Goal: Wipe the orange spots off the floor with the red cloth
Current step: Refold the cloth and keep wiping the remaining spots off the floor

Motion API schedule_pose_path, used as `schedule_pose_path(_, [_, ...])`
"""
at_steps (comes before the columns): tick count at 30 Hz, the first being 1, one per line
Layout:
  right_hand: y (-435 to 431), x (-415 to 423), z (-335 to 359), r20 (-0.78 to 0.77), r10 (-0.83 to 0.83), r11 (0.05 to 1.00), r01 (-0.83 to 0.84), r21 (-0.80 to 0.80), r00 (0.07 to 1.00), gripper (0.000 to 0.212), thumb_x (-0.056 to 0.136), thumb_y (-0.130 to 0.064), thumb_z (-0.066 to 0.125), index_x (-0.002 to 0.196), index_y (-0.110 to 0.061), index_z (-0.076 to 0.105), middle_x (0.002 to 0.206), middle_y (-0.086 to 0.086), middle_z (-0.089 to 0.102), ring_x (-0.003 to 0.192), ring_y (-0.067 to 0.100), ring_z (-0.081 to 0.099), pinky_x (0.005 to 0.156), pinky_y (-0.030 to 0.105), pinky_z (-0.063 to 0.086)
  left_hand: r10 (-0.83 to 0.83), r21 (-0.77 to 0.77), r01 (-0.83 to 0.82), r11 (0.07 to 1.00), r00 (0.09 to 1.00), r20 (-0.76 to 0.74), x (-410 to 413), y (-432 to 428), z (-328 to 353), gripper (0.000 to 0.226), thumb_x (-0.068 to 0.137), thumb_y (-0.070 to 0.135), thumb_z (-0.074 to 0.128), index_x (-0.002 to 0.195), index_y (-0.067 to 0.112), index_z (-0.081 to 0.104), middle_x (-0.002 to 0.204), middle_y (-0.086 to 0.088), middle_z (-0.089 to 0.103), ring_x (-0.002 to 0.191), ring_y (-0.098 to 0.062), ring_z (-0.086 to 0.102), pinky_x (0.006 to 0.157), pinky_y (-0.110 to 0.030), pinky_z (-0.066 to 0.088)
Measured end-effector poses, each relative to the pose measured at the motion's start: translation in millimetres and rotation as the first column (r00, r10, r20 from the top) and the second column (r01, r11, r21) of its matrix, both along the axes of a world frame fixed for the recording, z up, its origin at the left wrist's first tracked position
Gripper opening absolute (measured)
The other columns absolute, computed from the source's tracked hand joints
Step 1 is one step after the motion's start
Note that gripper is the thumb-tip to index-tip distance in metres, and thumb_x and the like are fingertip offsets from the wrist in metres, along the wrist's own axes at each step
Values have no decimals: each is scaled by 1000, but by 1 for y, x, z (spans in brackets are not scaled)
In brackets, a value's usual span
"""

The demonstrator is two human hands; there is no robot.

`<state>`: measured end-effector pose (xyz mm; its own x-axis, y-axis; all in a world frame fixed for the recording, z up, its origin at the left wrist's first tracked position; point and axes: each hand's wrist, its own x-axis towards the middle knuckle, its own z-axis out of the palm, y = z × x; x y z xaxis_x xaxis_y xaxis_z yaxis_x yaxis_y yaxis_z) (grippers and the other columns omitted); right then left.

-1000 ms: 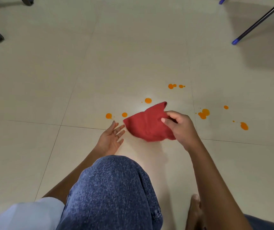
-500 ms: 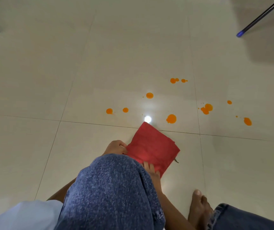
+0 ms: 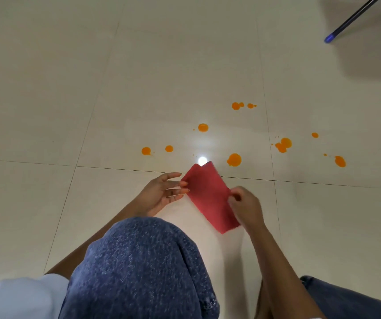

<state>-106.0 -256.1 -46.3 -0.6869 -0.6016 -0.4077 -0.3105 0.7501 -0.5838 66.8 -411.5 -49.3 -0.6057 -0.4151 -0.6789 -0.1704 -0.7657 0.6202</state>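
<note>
step: cloth (image 3: pixel 208 194) being folded; spots (image 3: pixel 234 160) unwiped
cloth: between hands, near of spots
left hand (image 3: pixel 157 194): fingers spread, touching left edge
right hand (image 3: pixel 246 207): fingers pinching right edge
next: press needed on nearest spot

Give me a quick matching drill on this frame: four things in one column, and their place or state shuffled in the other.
Things
1. folded red fabric cloth
2. left hand
3. right hand
4. big round orange spot

Place or state
A. fingers straight, tips touching the cloth's left edge
B. fingers curled, pinching the cloth's right edge
C. on the pale tiled floor, just right of the cloth's far tip
D. between both hands, lying across a tile joint in this view

Pairs: 1-D, 2-A, 3-B, 4-C
</note>
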Motion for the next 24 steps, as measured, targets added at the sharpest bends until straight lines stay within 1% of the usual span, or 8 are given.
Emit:
schedule_pose_path(3, [-11,-4,-8,-378,136,990,-138,21,916,33,86,-20,46,116,-18,61,115,4,58,108,27,48,89,41,37,-139,-206,160,965,984,111,-10,4,0,28,91,10,53,119,12,55,119,-8,60,107,-23,59,83,-30,48])
schedule_pose_path(7, [-17,11,-32,-410,410,904,-423,64,815,47,86,-34,31,122,-25,60,134,7,53,126,30,44,100,48,32,-147,-474,309,825,926,348,-11,10,-13,25,90,7,51,112,12,60,120,-3,59,102,-17,56,78,-23,44])
schedule_pose_path(10, [-25,13,-63,-392,619,781,-586,216,680,49,91,-47,28,137,-36,40,151,0,31,140,23,22,110,48,20,-39,-725,507,465,830,556,10,2,-34,27,89,7,52,115,11,60,120,-5,56,109,-20,49,88,-26,40])
schedule_pose_path(12, [-23,25,-79,-421,713,689,-671,273,561,49,91,-49,31,138,-36,35,150,-1,33,140,22,18,109,49,16,17,-748,617,244,769,639,33,-7,-44,38,88,18,58,125,10,53,132,-7,49,122,-25,41,98,-38,40])
schedule_pose_path(14, [-21,57,-87,-453,753,621,-743,249,478,49,90,-48,37,138,-39,35,148,-1,37,139,24,23,108,52,15,7,-660,733,164,668,744,59,-19,-55,72,84,53,51,139,9,36,150,-8,28,137,-28,24,111,-41,27])
schedule_pose_path(17, [-38,108,-87,-466,780,535,-831,151,418,47,90,-47,40,137,-44,34,149,-5,36,139,26,26,107,55,17,-71,-533,832,156,547,834,87,-40,-70,122,58,93,11,148,12,-1,154,-3,-16,142,-21,-17,116,-41,-2])
schedule_pose_path(21, [-158,110,-95,-514,736,557,-826,88,441,43,94,-45,30,137,-45,36,151,-8,30,142,25,19,111,54,9,-1,-532,722,442,594,805,105,-79,-64,118,69,74,53,146,13,-12,153,-3,-24,140,-19,-23,116,-42,-3])
schedule_pose_path(24, [-217,73,-100,-492,696,669,-722,178,523,47,94,-46,19,140,-46,28,155,-10,18,144,24,9,112,52,0,-90,-433,820,375,497,863,105,-85,-67,131,54,87,41,145,12,-16,151,-8,-30,139,-27,-26,117,-48,-2])
